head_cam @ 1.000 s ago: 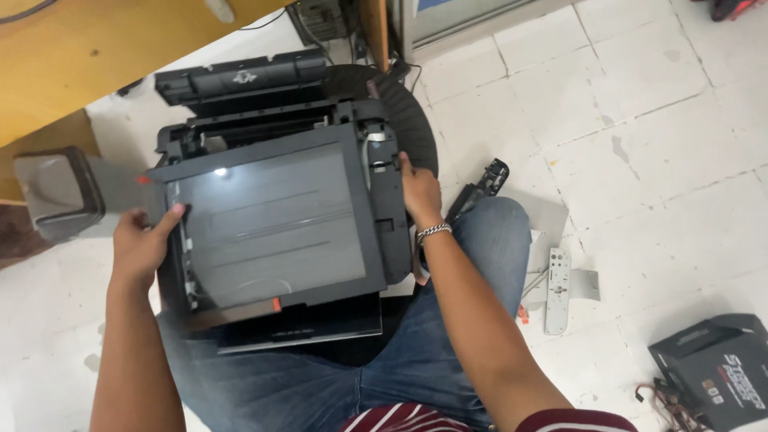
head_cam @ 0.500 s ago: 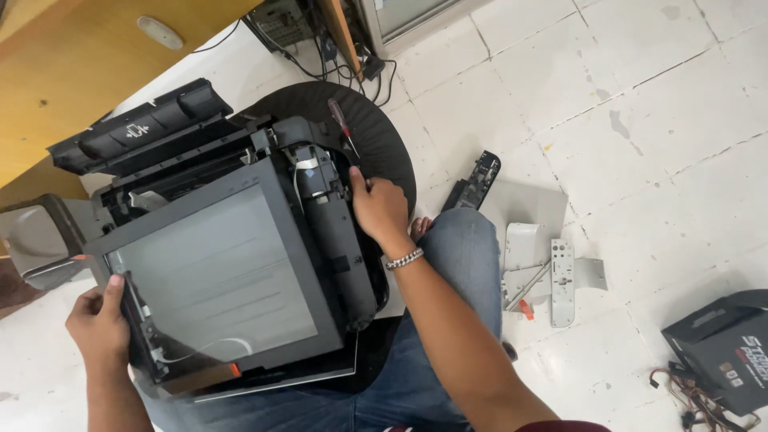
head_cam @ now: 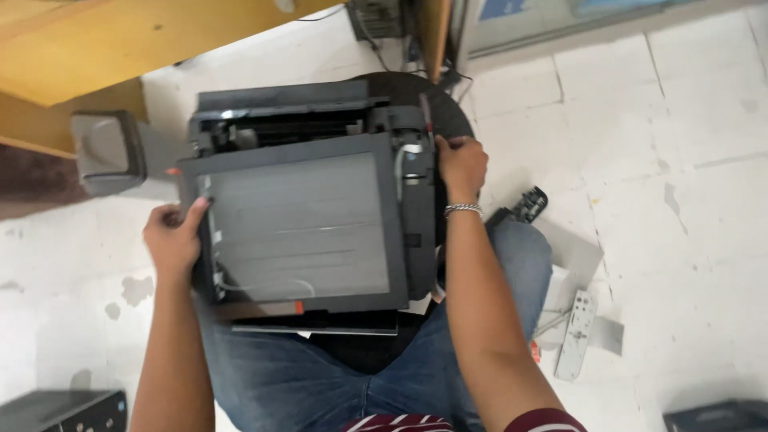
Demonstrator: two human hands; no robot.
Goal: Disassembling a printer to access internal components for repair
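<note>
On the lap, left hand (head_cam: 172, 240) and right hand (head_cam: 460, 164) each grip clamped on black scanner-printer (head_cam: 308, 224) sides

A white tiled floor (head_cam: 704, 200) carries a grey metal bracket (head_cam: 578, 346) and grey bin (head_cam: 104, 152).

The floor (head_cam: 688, 184) is laid in large pale tiles, scuffed and stained, with grey grout lines and worn patches of darker concrete showing through. A yellow wooden cabinet (head_cam: 104, 44) fills the corner beyond it, its side panel in shadow. Just beside the cabinet stands a small grey bin (head_cam: 104, 152). Well away from the cabinet, along the far edge of the floor, runs a glass-fronted frame (head_cam: 576, 24), with cables (head_cam: 376, 36) trailing near a wooden post (head_cam: 434, 32). The light is even and soft.
</note>
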